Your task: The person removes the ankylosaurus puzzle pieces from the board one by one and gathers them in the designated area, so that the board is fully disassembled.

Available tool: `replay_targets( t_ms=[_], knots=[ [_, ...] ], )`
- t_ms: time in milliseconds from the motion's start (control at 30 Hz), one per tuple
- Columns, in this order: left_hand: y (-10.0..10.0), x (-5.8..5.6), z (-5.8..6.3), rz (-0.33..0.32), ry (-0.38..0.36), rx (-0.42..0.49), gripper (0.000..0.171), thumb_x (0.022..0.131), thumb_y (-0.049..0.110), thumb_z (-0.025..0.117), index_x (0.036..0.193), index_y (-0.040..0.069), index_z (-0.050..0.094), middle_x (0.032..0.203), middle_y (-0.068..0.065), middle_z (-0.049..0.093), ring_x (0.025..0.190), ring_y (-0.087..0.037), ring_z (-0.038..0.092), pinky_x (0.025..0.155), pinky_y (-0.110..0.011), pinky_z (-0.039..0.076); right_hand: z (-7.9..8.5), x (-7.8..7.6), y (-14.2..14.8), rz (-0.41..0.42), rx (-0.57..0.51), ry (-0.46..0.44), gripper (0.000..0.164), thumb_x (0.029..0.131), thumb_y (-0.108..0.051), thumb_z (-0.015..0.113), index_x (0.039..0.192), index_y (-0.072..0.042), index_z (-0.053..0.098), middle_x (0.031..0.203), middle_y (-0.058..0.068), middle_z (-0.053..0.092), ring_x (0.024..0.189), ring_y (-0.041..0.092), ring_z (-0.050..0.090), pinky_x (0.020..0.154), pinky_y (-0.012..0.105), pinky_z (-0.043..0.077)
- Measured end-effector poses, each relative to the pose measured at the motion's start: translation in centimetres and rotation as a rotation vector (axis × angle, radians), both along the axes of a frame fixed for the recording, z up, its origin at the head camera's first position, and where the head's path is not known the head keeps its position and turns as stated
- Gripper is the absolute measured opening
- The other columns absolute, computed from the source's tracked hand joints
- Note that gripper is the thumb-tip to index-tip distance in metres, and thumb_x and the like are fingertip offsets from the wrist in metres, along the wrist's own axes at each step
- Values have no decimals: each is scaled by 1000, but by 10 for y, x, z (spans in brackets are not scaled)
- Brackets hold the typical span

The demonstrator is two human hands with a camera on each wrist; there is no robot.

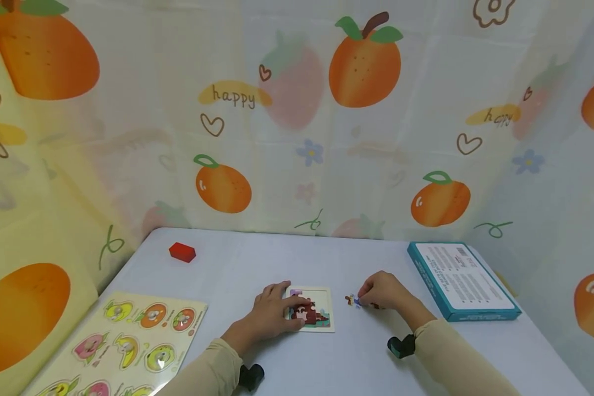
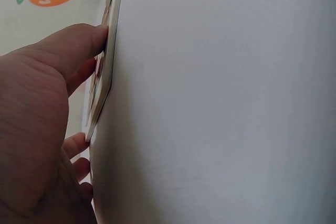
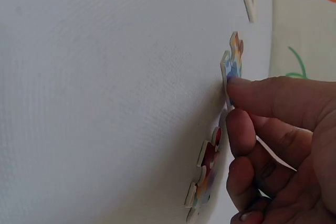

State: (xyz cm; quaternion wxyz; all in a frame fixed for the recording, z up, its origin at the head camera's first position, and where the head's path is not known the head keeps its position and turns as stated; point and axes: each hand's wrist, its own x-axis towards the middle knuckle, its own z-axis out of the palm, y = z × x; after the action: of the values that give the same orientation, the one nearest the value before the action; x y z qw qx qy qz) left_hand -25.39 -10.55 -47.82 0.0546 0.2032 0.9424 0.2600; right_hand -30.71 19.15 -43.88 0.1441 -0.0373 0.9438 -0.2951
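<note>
- Near the middle of the frame, the left hand (image 1: 272,312) lies on the left side of a small puzzle tray (image 1: 331,308), its fingers spread wide, one reaching over the picture and the thumb down at the near edge.
- The tray rests on the white worktop (image 1: 322,363), its pale rim around partly filled artwork in brown, teal and purple; a whitish stretch shows inside along the upper right.
- Just right of centre, the right hand (image 1: 387,291) pinches a puzzle piece (image 3: 231,66) between thumb and finger; the gap is narrow, with the piece in it. That piece, blue with touches of yellow and orange, is right of the tray and apart from it.
- From the right wrist I see a red-and-orange piece (image 3: 206,169) on the worktop, lower middle of that view, near the curled fingers.
- A teal-edged box (image 1: 465,280) lies right of the right hand, its white printed face up.
- At the lower left is a cream board (image 1: 121,341) of cartoon fruit, running out of the frame.
- A red block (image 1: 182,252) sits alone towards the worktop's upper left corner.
- Behind everything hangs a pale cloth (image 1: 287,159) printed with oranges, hearts and "happy".
</note>
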Motion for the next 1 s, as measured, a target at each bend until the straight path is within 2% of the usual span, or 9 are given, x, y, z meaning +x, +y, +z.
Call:
replay_targets(
  t_ms=[100,233,367,500,767,1000],
  knots=[
    [0,0,0,-1,-4,5,48,87,49,67,133,35,60,154,-14,28,138,-41,22,107,-61,21,0,1,-2,2,13,-2,6,81,-11,79,81,-12,73,73,2,62,63,18,55,56,28,47],
    [0,0,0,1,-11,13,48,87,49,68,133,34,60,154,-13,28,138,-41,22,106,-61,21,-1,0,-9,30,38,39,5,83,-11,78,84,-11,73,75,0,63,65,17,55,57,28,47],
    [0,0,-1,3,-8,17,48,87,48,68,132,33,60,154,-12,28,138,-41,22,106,-61,21,0,3,-19,93,123,117,11,79,-16,82,83,-11,74,73,-3,61,68,16,53,59,29,47],
    [0,0,-1,6,-3,18,48,87,48,68,131,33,60,154,-12,29,138,-40,23,106,-61,21,1,5,-24,118,215,173,16,74,-18,86,81,-11,73,71,-2,58,70,16,51,61,30,46],
    [0,1,1,9,1,17,46,87,47,68,129,31,61,153,-13,29,137,-41,23,105,-62,22,3,5,-23,211,255,183,11,79,-9,81,90,-10,78,79,-3,63,75,16,52,66,29,49],
    [0,0,0,7,5,29,46,87,47,69,129,31,61,153,-13,30,137,-41,23,105,-63,22,1,3,-24,228,259,196,14,79,-6,81,91,-10,77,81,-2,64,76,16,53,70,30,51]
  ],
)
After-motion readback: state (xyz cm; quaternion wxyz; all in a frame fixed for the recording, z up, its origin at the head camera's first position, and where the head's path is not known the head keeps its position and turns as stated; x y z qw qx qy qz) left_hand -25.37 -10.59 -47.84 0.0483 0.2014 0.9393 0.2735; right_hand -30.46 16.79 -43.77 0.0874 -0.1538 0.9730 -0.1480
